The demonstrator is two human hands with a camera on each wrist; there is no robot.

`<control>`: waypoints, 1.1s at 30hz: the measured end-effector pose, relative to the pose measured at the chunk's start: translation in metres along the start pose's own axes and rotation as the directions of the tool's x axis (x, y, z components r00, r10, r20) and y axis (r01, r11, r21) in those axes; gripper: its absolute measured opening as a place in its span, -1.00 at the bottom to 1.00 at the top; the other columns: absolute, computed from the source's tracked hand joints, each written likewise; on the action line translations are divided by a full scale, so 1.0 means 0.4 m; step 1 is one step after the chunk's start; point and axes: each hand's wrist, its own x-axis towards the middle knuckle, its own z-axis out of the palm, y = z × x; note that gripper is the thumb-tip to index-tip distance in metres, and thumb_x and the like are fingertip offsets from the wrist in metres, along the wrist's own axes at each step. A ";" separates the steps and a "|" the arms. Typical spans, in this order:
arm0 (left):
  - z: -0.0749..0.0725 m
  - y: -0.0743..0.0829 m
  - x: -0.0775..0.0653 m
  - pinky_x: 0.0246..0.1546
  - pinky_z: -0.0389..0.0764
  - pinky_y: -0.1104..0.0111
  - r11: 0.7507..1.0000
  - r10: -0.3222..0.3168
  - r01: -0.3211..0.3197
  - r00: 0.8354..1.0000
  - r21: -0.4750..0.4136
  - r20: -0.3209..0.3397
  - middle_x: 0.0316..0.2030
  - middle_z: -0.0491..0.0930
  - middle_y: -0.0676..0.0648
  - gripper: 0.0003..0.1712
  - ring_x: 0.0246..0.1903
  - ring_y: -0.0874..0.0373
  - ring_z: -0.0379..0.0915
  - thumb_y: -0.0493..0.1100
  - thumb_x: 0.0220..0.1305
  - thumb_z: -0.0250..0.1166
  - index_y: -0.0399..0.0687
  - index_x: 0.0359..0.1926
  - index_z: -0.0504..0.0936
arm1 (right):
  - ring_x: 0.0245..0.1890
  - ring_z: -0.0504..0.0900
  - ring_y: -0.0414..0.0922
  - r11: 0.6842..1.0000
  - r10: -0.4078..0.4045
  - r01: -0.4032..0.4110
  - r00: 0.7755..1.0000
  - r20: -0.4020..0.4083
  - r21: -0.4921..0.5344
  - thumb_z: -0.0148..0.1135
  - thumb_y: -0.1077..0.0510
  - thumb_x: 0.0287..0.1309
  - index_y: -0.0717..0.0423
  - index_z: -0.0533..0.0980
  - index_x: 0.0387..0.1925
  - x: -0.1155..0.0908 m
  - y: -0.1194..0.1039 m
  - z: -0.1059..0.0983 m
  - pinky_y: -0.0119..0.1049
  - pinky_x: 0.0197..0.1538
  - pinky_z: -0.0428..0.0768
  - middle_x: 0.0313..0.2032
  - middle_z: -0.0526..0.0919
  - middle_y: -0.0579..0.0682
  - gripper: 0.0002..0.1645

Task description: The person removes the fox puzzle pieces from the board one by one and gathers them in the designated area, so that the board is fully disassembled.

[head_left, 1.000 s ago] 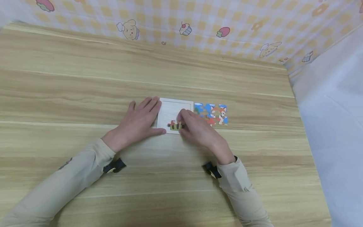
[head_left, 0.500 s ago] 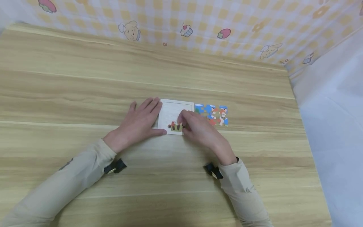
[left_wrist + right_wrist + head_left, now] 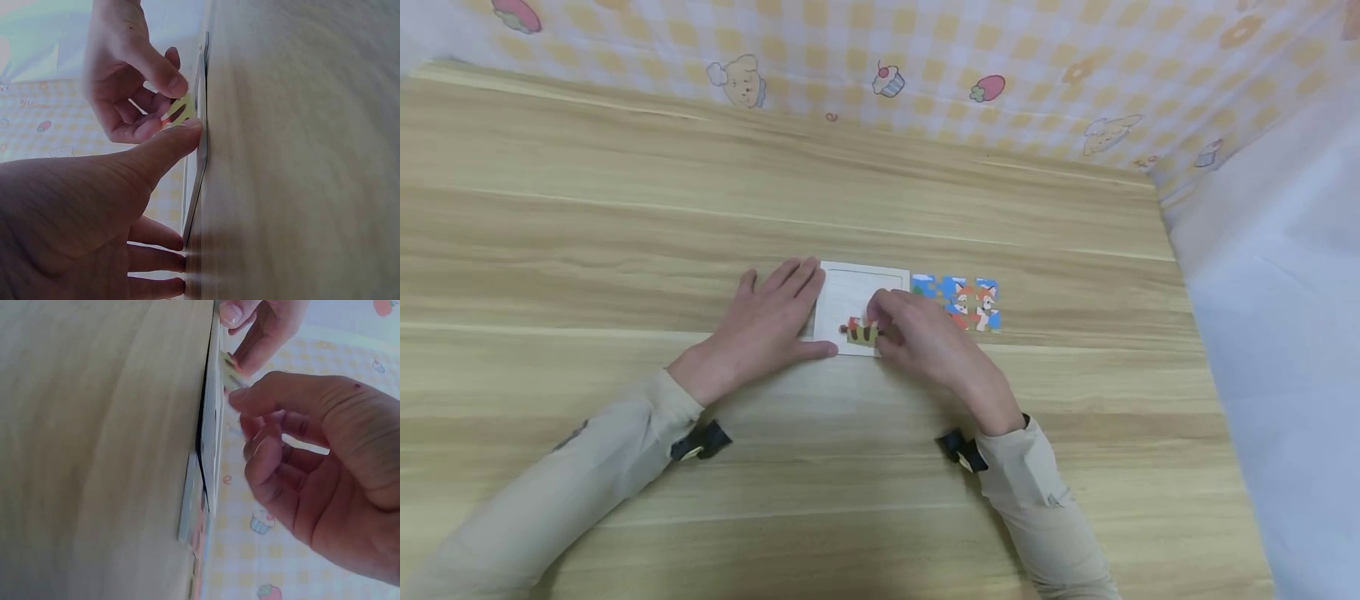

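A white puzzle tray [image 3: 847, 286] with a raised border lies on the table. My left hand [image 3: 752, 321] rests at its left side, fingers straight along the edge and thumb over the lower left corner. Over the tray's lower part, my right hand [image 3: 928, 337] pinches a puzzle piece [image 3: 860, 334] with green ground, dark stripes and a bit of red. In the left wrist view the piece [image 3: 181, 112] stands tilted off the tray, close by the left thumb. The right fingers hide the piece's right end.
Several loose puzzle pieces [image 3: 987, 304] with a fox and blue sky lie against the tray's right side, partly hidden by the right hand. A checked cloth [image 3: 820, 50] hangs behind the wooden table [image 3: 820, 517]; white sheeting [image 3: 1277, 275] lines the right.
The right thumb has slid slightly to the right along the puzzle piece. The left hand and the tray keep their places.
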 end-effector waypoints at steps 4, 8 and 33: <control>0.002 -0.002 0.002 0.16 -0.06 -0.26 1.000 0.004 -0.004 1.000 0.019 -0.006 0.40 -0.05 -0.23 0.10 0.37 -0.13 -0.19 0.33 0.08 0.24 -0.29 0.39 0.06 | -0.48 0.40 -0.21 1.000 0.014 -0.014 1.000 -0.016 0.012 0.18 0.38 -0.03 0.13 0.48 -0.26 -0.006 0.003 -0.015 -0.39 -0.42 0.43 -0.42 0.51 -0.11 -0.76; 0.001 0.000 0.003 0.16 -0.05 -0.25 1.000 0.011 -0.010 1.000 0.023 -0.004 0.40 -0.05 -0.23 0.09 0.37 -0.13 -0.19 0.33 0.09 0.23 -0.28 0.39 0.05 | -0.55 0.40 -0.21 0.998 0.020 -0.017 0.998 -0.058 0.052 0.17 0.39 -0.03 0.17 0.48 -0.24 -0.017 0.011 -0.042 -0.38 -0.48 0.43 -0.43 0.49 -0.08 -0.75; 0.002 0.002 -0.007 0.17 -0.06 -0.25 1.000 0.001 -0.001 1.000 0.021 -0.013 0.40 -0.03 -0.24 0.10 0.36 -0.15 -0.18 0.32 0.08 0.25 -0.30 0.39 0.07 | -0.54 0.39 -0.21 0.991 0.115 -0.108 0.989 -0.094 0.080 0.21 0.39 -0.13 0.14 0.46 -0.34 -0.185 0.156 -0.114 -0.41 -0.51 0.36 -0.51 0.44 -0.14 -0.76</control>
